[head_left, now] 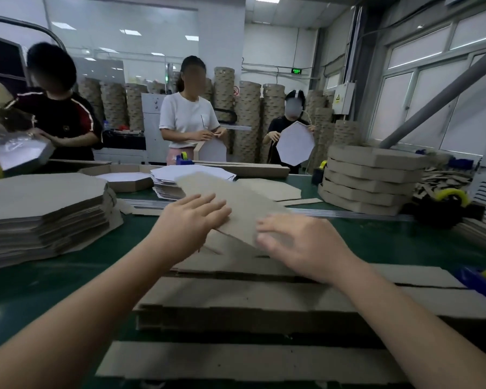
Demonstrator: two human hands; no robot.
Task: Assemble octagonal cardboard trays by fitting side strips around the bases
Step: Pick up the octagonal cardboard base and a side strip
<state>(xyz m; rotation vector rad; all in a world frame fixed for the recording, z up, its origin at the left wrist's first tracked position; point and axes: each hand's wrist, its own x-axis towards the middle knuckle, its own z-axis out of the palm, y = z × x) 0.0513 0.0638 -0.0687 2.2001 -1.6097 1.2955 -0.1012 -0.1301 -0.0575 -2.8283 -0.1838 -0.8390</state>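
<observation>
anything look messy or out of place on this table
Mostly tidy. The stack of octagonal bases at the left is fanned askew, lower sheets jutting out unevenly. At the far right, beside the stack of finished trays, loose cardboard offcuts lie in a tangled heap.

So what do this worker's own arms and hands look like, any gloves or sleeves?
No gloves on the left hand or right hand. The left forearm and right forearm are uncovered to the picture's bottom edge, so no sleeve shows. I see no watch, bracelet or ring, though the right fingers are blurred.
</observation>
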